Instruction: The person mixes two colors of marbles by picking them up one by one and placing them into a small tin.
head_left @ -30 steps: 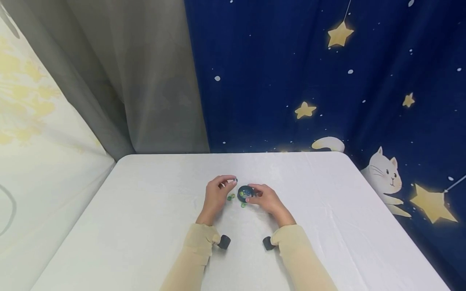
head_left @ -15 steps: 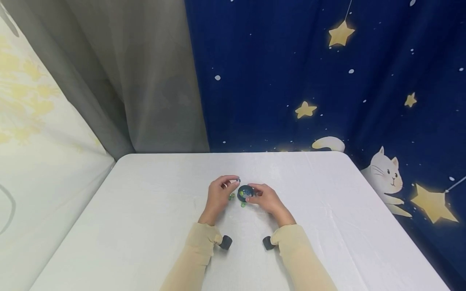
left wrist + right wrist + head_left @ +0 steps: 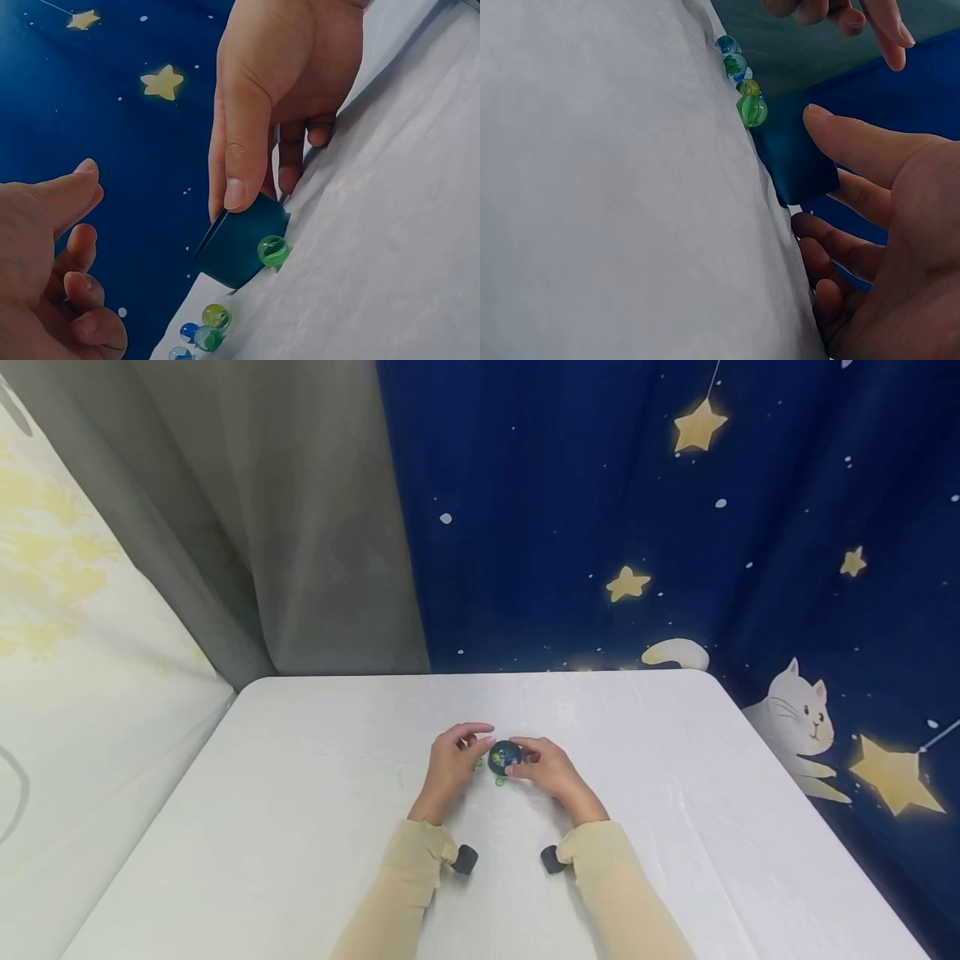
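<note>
A small dark teal bowl [image 3: 498, 767] stands on the white table, with a yellow-green spot and bluish glints inside. My right hand [image 3: 553, 768] grips its right side, thumb on the near wall and fingers at the back. Just left of the bowl is my left hand [image 3: 448, 768]; its thumb and index finger are apart at the rim with nothing between them. A green swirled marble [image 3: 274, 251] sits against the bowl's wall in the left wrist view. Farther along lie a yellow-green marble [image 3: 215, 313], a blue marble [image 3: 189, 332] and a teal-green marble [image 3: 208, 339].
The white-covered table [image 3: 300, 827] spreads around both hands. Behind it hang a grey curtain [image 3: 330, 543] and a dark blue curtain [image 3: 540, 527] with stars and a white cat. A black wrist device [image 3: 465, 860] sits at each cuff.
The left hand moved slightly right toward the bowl with a small marble between its fingertips, then let it go at the rim; its fingertips have parted. The right hand keeps its hold on the bowl.
</note>
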